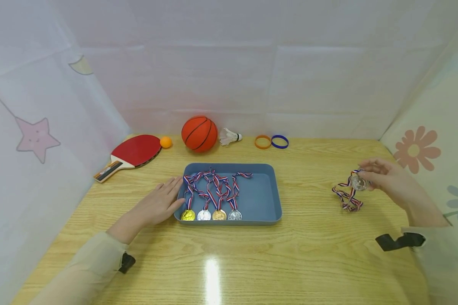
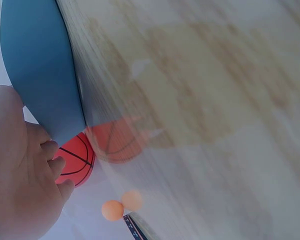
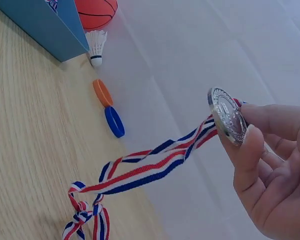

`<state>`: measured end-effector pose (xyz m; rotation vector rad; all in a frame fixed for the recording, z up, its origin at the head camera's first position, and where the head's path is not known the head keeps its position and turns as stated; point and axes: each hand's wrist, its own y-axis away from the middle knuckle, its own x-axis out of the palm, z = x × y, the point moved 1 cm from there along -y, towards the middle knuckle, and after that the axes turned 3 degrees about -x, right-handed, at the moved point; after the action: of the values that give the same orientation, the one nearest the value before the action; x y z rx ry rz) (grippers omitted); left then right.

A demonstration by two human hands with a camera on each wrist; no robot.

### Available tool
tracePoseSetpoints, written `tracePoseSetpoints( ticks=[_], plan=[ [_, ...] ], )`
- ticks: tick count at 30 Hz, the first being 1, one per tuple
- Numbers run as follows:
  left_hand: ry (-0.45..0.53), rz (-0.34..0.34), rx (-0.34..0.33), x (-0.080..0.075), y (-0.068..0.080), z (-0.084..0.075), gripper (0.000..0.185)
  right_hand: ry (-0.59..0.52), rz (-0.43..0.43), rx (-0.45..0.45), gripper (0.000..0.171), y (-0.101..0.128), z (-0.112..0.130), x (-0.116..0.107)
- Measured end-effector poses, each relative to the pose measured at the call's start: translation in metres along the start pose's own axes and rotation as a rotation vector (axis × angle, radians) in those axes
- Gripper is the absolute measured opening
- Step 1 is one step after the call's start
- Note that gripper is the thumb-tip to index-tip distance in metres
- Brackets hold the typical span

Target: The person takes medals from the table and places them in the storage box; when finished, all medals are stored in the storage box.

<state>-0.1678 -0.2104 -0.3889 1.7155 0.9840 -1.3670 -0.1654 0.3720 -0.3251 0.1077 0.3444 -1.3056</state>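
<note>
A silver medal [image 3: 229, 116] is pinched between the thumb and fingers of my right hand [image 1: 389, 184], above the right part of the table. Its red, white and blue ribbon [image 3: 145, 170] trails down, knotted at the lower end. My left hand [image 1: 162, 201] rests against the left wall of a blue-grey tray [image 1: 257, 195], fingers fairly straight. Along the tray's front wall lie a yellow-gold medal [image 1: 188, 215], a silver medal [image 1: 204, 215], a duller gold medal [image 1: 219, 215] and another silver medal [image 1: 235, 215]. Their striped ribbons lie bunched behind them.
Behind the tray sit a small basketball [image 1: 199, 134], a shuttlecock [image 1: 230, 137], an orange wristband [image 1: 263, 142] and a blue wristband [image 1: 280, 142]. At the back left are a red table tennis bat [image 1: 137, 150] and an orange ball [image 1: 166, 142]. Fabric walls [image 1: 221, 80] enclose the table.
</note>
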Motion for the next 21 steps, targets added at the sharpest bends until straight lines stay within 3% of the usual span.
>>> tracePoseSetpoints(
  ticks=[5, 10, 13, 21],
  plan=[
    [-0.002, 0.004, -0.001, 0.0, 0.0, 0.001, 0.068, 0.003, -0.072, -0.008, 0.019, -0.01, 0.012, 0.007],
    [-0.002, -0.002, 0.006, 0.001, 0.0, 0.001, 0.068, -0.283, -0.113, -0.051, 0.018, -0.022, 0.031, 0.013],
    [-0.002, 0.002, 0.0, 0.0, 0.0, 0.001, 0.068, -0.442, -0.091, -0.09, 0.018, -0.029, 0.045, 0.015],
    [0.002, 0.006, -0.005, -0.001, 0.0, 0.0, 0.067, -0.587, 0.0, -0.287, 0.024, -0.052, 0.085, 0.026]
  ],
)
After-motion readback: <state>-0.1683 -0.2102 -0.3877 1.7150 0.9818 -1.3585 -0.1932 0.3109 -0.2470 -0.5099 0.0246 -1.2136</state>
